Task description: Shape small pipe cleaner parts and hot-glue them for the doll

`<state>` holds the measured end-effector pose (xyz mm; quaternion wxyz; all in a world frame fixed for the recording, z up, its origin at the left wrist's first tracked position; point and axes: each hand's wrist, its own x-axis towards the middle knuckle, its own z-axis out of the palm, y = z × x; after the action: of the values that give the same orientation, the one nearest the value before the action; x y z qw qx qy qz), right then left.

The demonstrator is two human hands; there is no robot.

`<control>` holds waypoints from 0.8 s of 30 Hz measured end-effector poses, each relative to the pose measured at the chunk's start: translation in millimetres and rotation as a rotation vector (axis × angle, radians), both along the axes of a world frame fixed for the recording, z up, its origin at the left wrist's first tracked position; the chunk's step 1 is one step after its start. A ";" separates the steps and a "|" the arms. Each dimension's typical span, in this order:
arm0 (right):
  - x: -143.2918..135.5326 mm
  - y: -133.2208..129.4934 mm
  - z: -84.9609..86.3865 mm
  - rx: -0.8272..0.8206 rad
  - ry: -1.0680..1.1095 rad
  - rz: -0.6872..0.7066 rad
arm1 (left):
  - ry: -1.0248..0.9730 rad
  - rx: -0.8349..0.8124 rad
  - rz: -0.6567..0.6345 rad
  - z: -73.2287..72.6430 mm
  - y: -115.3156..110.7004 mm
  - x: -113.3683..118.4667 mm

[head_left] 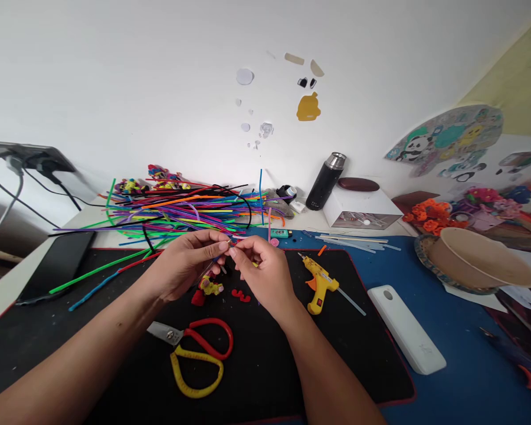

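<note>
My left hand (pixel 188 260) and my right hand (pixel 261 268) meet above the black mat (pixel 265 366), fingertips pinched close together. Between them is a tiny piece with a pale yellowish tip; the fingers hide most of it, so its kind is unclear. Under the hands lies a small figure of yellow and red fuzzy pipe cleaner (pixel 211 286), partly covered by the left fingers. Beside it are curled red pipe cleaner pieces (pixel 241 295). Nearer to me rest scissors (pixel 197 354) with one red and one yellow handle. Right of the hands lies a yellow glue gun (pixel 321 283).
Behind the hands is a heap of coloured pipe cleaners (pixel 181 206). A black flask (pixel 325 182) and a white box (pixel 358 206) stand by the wall. Glue sticks (pixel 354 241), a white power bank (pixel 407 330) and a beige bowl (pixel 482 260) are rightward; a black phone (pixel 57 265) is left.
</note>
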<state>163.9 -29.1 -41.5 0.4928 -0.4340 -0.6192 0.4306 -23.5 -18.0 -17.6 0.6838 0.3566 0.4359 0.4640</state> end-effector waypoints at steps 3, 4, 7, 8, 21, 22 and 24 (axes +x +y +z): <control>-0.3 -0.5 1.2 0.004 0.000 0.006 | -0.027 -0.025 0.021 3.2 -0.8 3.2; -0.4 -0.6 1.4 0.004 0.001 0.009 | -0.037 -0.035 0.030 4.3 -1.1 4.5; -0.6 -0.5 1.0 0.003 0.009 0.018 | -0.060 -0.065 0.062 6.3 -1.9 8.1; -0.5 -0.3 0.6 0.004 0.010 0.021 | -0.064 -0.072 0.071 6.4 -1.9 8.8; 0.0 -0.9 2.7 0.008 0.012 0.014 | -0.045 -0.062 0.067 0.8 0.6 4.2; 0.0 -0.9 3.0 0.003 0.012 0.013 | -0.049 -0.068 0.067 1.5 0.3 4.3; 0.0 -1.2 3.3 -0.004 0.012 0.011 | -0.060 -0.076 0.067 3.0 -0.3 4.8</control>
<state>163.9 -30.2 -38.2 0.4933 -0.4291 -0.6175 0.4373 -18.7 -18.3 -14.6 0.6937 0.3017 0.4439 0.4802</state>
